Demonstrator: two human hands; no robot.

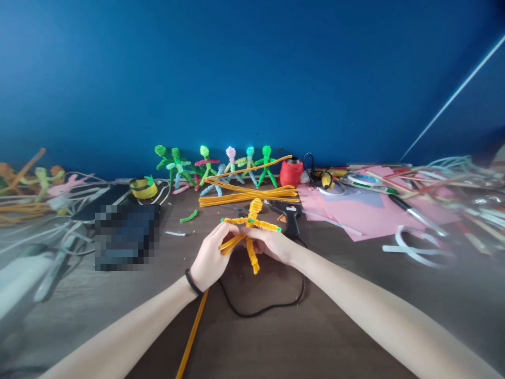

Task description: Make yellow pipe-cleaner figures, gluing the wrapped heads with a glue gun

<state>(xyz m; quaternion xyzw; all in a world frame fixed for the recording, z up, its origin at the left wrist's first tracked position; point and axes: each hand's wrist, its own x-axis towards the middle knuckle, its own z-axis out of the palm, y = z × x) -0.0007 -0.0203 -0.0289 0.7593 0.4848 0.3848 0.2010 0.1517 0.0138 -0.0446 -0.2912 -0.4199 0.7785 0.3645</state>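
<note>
An orange-yellow pipe cleaner figure [254, 210] is held between both hands, its coiled head up and its arms spread, with green at the hand ends. One leg is wound in coils; the other side shows straight pipe cleaner strands. My left hand [215, 250], a black band at the wrist, is closed around the figure's left side and those strands. From the other side my right hand [272, 241] pinches the body below the arm. Some fingertips are hidden behind the figure. A long orange pipe cleaner [193, 334] runs down from beneath my left wrist.
Behind the hands lie a bundle of orange pipe cleaners [248, 196] and a black glue gun [291, 217], its cord looping on the table. Several finished figures [231, 158] lean against the blue wall. Pink paper [347, 210] is at right, a pixelated dark device [128, 237] at left.
</note>
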